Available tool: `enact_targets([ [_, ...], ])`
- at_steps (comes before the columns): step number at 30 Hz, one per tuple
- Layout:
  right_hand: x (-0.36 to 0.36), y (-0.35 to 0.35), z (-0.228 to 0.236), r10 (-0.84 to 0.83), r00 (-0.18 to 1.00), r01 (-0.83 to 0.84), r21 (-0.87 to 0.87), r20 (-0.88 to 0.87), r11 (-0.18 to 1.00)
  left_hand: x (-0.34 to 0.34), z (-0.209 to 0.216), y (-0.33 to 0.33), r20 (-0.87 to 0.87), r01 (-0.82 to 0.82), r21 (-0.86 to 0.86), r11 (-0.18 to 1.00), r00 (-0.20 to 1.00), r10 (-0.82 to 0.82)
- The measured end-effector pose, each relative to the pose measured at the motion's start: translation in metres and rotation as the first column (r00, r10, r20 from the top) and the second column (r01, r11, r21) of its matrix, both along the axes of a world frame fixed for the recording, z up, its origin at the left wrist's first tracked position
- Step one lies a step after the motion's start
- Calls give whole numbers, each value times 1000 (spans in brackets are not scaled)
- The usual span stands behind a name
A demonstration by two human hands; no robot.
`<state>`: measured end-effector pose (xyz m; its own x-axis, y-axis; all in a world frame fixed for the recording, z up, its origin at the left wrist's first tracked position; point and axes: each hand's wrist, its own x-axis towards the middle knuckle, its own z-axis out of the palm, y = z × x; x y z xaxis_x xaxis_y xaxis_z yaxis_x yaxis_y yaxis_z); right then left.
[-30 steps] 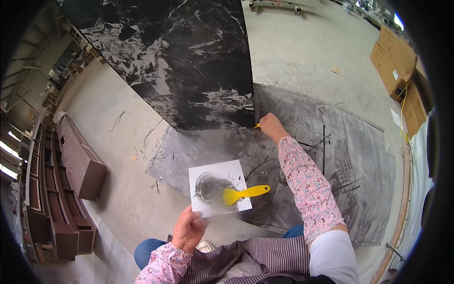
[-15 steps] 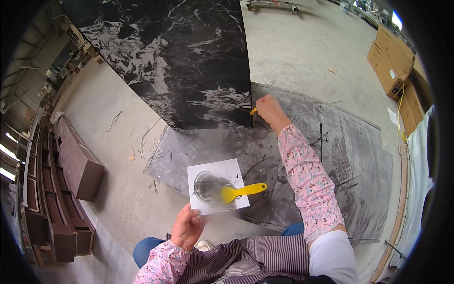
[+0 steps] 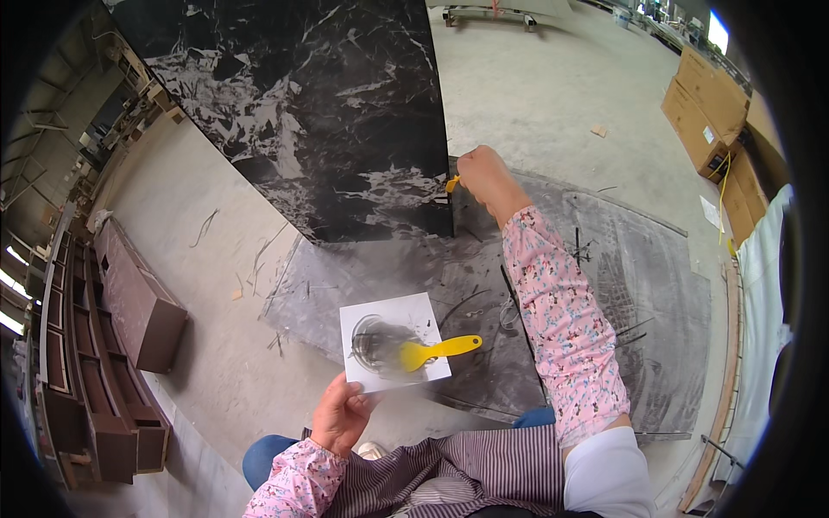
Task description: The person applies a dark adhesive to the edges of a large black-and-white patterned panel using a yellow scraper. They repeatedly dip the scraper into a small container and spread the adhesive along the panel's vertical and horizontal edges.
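A square white board [image 3: 351, 316] smeared with dark grey paste is pinched at its near left corner by my left hand [image 3: 339, 416]. Across the paste lies a yellow putty knife [image 3: 451, 347], its handle sticking out past the board's right edge. Farther away on the right, my right hand [image 3: 490, 180] is closed on a small yellow scraper [image 3: 452, 183]. The scraper's tip meets the right edge of a tall black panel with white marbling [image 3: 345, 112], close to its lower corner. My fingers hide most of the scraper.
Below the panel, a grey scuffed mat [image 3: 639, 345] covers the concrete floor, with dark strips scattered on it. Brown cabinet frames [image 3: 95, 380] and a long brown box [image 3: 151, 311] stand at left. Cardboard boxes [image 3: 704, 112] are stacked at far right. A low stand [image 3: 492, 15] sits at the back.
My right hand has moved a little farther away along the panel's edge with the scraper. My left hand keeps holding the board in nearly the same place.
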<state>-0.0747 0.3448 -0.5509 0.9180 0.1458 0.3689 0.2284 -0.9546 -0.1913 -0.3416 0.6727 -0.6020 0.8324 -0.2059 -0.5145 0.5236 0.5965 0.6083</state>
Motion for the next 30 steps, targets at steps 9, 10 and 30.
enact_targets([
  [9, -68, -26, 75, 15, 950, 247, 783, -311, 570, 4, -2, -11, -41, -21, -4, 1000, 999, 21],
  [10, -81, -32, 83, 58, 960, 205, 831, -273, 517, 4, -2, -12, -48, -28, 3, 1000, 998, 28],
  [30, -175, -54, -37, 436, 857, 117, 928, -275, 354, 3, -45, -39, -21, 113, -8, 994, 993, -113],
])
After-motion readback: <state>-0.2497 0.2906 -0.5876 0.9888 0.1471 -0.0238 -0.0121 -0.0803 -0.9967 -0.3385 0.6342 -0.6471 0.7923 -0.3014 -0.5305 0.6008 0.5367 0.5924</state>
